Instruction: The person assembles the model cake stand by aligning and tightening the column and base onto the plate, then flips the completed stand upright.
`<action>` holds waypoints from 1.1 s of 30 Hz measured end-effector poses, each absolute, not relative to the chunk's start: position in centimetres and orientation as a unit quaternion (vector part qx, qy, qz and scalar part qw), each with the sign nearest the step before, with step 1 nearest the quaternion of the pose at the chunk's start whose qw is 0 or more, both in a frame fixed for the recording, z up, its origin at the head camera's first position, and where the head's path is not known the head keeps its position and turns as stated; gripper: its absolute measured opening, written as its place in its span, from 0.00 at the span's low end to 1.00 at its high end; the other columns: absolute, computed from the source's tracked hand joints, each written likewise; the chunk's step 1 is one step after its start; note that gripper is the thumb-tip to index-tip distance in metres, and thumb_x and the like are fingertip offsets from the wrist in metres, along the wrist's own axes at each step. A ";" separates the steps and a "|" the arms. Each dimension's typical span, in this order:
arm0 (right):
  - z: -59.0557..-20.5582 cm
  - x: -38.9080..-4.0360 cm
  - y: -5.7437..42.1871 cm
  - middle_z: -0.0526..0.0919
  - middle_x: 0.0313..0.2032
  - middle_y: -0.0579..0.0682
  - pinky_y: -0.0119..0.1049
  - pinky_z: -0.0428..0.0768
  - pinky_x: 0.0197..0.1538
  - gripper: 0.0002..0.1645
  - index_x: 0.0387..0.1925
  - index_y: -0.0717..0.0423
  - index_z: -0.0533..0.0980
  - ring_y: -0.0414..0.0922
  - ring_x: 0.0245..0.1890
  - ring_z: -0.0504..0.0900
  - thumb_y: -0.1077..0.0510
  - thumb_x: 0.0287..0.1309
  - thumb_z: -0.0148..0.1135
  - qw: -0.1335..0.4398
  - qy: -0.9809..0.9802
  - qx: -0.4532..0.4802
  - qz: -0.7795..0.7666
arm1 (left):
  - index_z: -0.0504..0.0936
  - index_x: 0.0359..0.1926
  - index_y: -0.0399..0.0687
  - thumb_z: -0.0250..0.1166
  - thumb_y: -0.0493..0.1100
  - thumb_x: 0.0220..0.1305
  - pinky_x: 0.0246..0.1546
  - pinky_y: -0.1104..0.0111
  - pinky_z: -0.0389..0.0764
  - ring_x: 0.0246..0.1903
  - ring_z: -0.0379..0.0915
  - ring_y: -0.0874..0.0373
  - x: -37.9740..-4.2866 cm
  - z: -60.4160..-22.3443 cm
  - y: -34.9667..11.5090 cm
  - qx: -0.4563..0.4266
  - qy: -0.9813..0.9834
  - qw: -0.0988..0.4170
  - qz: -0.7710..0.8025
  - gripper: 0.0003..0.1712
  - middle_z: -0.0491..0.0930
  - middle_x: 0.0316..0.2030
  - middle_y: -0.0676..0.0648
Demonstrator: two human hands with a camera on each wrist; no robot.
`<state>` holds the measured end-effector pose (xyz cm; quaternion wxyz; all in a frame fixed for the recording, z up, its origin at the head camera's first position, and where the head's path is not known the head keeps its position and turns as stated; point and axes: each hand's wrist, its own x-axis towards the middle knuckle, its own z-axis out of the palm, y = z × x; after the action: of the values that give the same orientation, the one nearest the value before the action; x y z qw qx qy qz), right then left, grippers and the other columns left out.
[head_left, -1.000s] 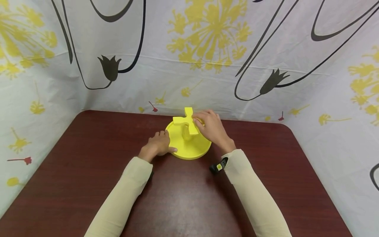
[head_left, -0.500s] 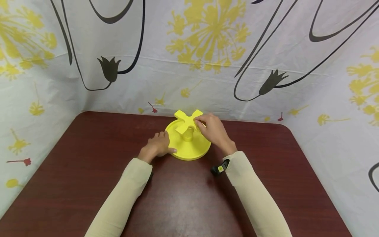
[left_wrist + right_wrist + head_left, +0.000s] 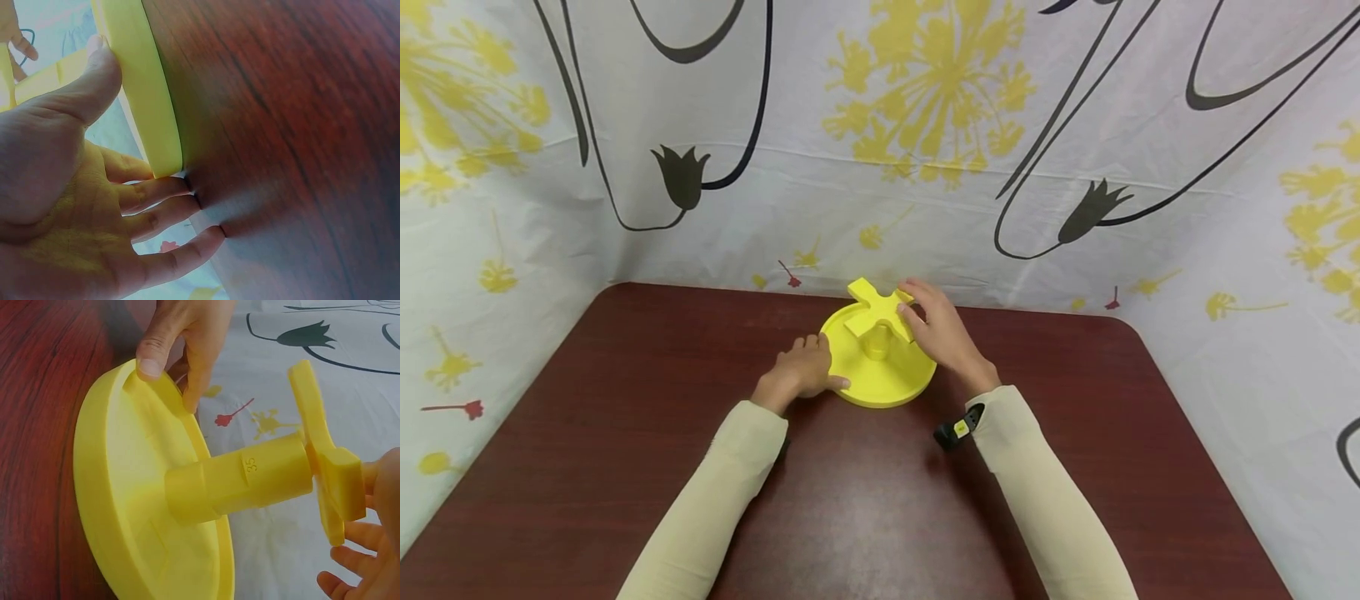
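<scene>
A yellow round dish point(image 3: 880, 387) with a raised rim rests on the table, and a thick yellow post point(image 3: 240, 478) marked 35 rises from its middle. On the post sits a yellow cross-shaped knob point(image 3: 877, 312) with flat arms. My left hand point(image 3: 805, 365) holds the dish's left rim, thumb over the inner edge and fingers along the outside, fingertips down at the table. My right hand point(image 3: 942, 329) has thumb and fingers on either side of the knob's right arm. In the right wrist view its other fingers are loosely bent below the knob.
A dark red-brown wooden table point(image 3: 865, 508) spreads around the dish. Close behind it hangs a white cloth point(image 3: 820, 167) with grey, yellow and red flowers, also along both sides. A black wristband point(image 3: 958, 427) is on the right wrist.
The cross-shaped knob has turned on its post, from an upright cross to a diagonal one. My right fingers have spread from a close pinch on its arm. My left hand stays on the rim.
</scene>
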<state>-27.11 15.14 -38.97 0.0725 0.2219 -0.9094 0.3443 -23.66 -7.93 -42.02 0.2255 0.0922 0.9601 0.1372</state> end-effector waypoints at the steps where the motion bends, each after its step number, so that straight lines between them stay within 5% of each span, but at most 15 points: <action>1: -39.0 -27.1 15.2 0.67 0.70 0.59 0.55 0.62 0.71 0.26 0.69 0.59 0.69 0.55 0.72 0.62 0.54 0.75 0.50 0.066 -0.910 0.219 0.346 | 0.40 0.77 0.30 0.57 0.64 0.69 0.68 0.41 0.58 0.75 0.42 0.37 -23.6 -42.0 -7.9 0.092 0.960 0.225 0.138 0.56 0.45 0.76 0.30; 10: -39.1 -26.8 15.7 0.73 0.61 0.57 0.49 0.78 0.56 0.22 0.64 0.57 0.73 0.53 0.56 0.77 0.56 0.73 0.53 0.089 -0.888 0.189 0.409 | 0.40 0.77 0.30 0.57 0.64 0.69 0.68 0.41 0.58 0.75 0.43 0.37 -23.6 -41.9 -8.0 0.092 0.961 0.224 0.135 0.56 0.46 0.75 0.30; 33: -39.7 -26.7 16.7 0.85 0.34 0.55 0.38 0.77 0.37 0.12 0.44 0.56 0.83 0.45 0.30 0.79 0.55 0.71 0.56 0.143 -0.875 0.142 0.441 | 0.40 0.77 0.31 0.57 0.65 0.69 0.69 0.42 0.57 0.76 0.42 0.38 -23.7 -42.1 -7.9 0.093 0.961 0.227 0.130 0.57 0.46 0.76 0.31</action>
<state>-26.66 16.70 -39.74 0.1429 0.1418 -0.8748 0.4407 -23.70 -7.94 -42.05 0.2271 0.0932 0.9607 0.1296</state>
